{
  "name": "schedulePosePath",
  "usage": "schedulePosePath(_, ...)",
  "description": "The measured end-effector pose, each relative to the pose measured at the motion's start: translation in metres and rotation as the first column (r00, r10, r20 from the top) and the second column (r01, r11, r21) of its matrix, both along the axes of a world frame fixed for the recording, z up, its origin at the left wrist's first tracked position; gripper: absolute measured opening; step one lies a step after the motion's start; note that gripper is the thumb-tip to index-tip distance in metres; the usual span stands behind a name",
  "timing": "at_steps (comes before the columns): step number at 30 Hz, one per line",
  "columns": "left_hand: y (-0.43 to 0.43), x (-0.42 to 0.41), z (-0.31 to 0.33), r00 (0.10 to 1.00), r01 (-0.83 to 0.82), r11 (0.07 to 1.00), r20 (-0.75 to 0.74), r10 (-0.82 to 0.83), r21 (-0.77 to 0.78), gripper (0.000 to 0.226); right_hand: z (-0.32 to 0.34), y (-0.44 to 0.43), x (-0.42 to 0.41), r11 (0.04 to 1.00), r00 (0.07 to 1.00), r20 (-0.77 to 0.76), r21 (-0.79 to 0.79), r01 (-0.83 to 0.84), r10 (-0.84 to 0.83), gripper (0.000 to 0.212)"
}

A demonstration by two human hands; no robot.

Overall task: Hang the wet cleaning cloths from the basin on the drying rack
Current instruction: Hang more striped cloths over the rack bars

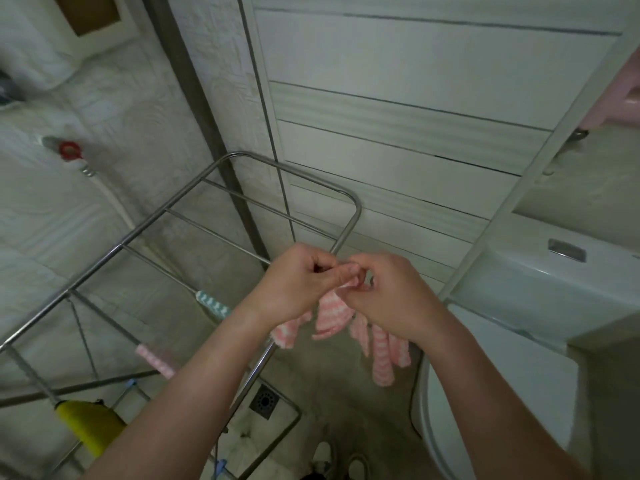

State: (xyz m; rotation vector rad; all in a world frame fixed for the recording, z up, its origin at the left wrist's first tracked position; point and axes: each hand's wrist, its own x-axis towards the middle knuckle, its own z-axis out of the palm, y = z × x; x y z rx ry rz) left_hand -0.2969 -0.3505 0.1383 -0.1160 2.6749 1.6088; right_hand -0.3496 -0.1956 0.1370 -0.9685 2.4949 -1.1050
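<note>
Left hand and right hand pinch the pink striped cloth, fingers curled, at the right rail of the drying rack, above the floor drain, left of the toilet.

One drying rack, three cloths (held pink cloth, hung pink cloth, teal cloth), two hands: left hand, right hand; one toilet.

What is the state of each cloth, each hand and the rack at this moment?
pink striped cloth: bunched, dangling from both hands, not yet on a rail
left hand: pinches its top edge
right hand: pinches the same edge
drying rack: unfolded, far rails bare
teal striped cloth: hung over a rail
second pink cloth: hung over a nearer rail
</note>
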Motion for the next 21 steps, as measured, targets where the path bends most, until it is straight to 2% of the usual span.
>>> schedulePosePath(3, -0.018, 0.000, 0.009, 0.998, 0.037, 0.992, 0.059, -0.030, -0.124, 0.016, -0.001, -0.008, -0.011, 0.993, 0.995, -0.066, 0.097, -0.063, 0.070, 0.014)
schedulePosePath(7, -0.043, -0.002, 0.023, 0.995, 0.069, 0.948, 0.096, -0.041, -0.310, 0.012, -0.003, -0.014, -0.023, 0.990, 0.995, -0.005, 0.100, -0.103, 0.104, 0.028)
schedulePosePath(10, -0.065, -0.005, 0.031, 0.994, 0.051, 0.887, 0.109, -0.001, -0.458, 0.017, 0.002, -0.019, -0.032, 0.994, 0.994, 0.064, 0.059, -0.095, 0.092, 0.019)
schedulePosePath(12, -0.084, -0.007, 0.033, 0.995, 0.043, 0.874, 0.104, 0.009, -0.484, 0.016, 0.005, -0.025, -0.035, 0.996, 0.995, 0.068, 0.044, -0.077, 0.074, 0.016)
schedulePosePath(15, -0.116, -0.006, 0.029, 0.996, -0.031, 0.900, 0.067, 0.066, -0.435, 0.011, 0.009, -0.036, -0.041, 0.996, 0.998, 0.033, 0.072, -0.052, 0.050, 0.019)
schedulePosePath(19, -0.156, -0.001, 0.019, 0.987, -0.160, 0.949, -0.031, 0.158, -0.271, 0.043, 0.006, -0.053, -0.047, 0.996, 0.999, 0.030, 0.086, -0.031, 0.029, 0.038)
schedulePosePath(21, -0.170, 0.002, 0.015, 0.970, -0.241, 0.959, -0.078, 0.231, -0.148, 0.047, 0.004, -0.062, -0.048, 0.998, 0.993, 0.104, 0.044, -0.053, 0.048, 0.031)
